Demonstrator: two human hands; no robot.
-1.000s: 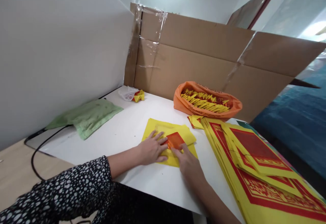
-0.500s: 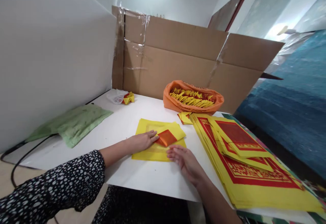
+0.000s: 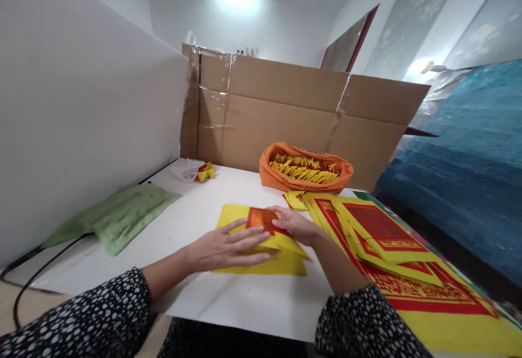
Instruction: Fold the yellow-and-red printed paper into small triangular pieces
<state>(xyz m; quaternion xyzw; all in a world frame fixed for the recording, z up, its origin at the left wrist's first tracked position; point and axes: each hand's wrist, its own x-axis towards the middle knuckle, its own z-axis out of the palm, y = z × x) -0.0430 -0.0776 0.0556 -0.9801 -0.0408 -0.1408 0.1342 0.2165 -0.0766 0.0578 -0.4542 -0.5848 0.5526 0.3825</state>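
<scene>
Over the white table, my left hand (image 3: 228,246) lies across a yellow joss paper sheet with an orange-red square (image 3: 260,218), its fingers stretched out and a little apart. My right hand (image 3: 297,226) is closed in a pinch on the far right part of that sheet, thumb on top. The sheet is tilted and partly lifted, its near right corner off the paper below. Underneath lies a flat yellow paper (image 3: 283,268), partly covered by the sheet and my left hand.
A stack of yellow and red papers (image 3: 432,293) lies at the right. Behind it stands an orange bag (image 3: 271,176) of folded papers, with a small folded piece (image 3: 296,200) in front. A green cloth (image 3: 122,211), a clear plastic bag (image 3: 187,169) and a cardboard wall (image 3: 281,119) are around.
My right hand has moved up and taken hold of the sheet, which has turned and risen at its near side. My left hand has shifted nearer, fingers spread. The camera has tilted upward.
</scene>
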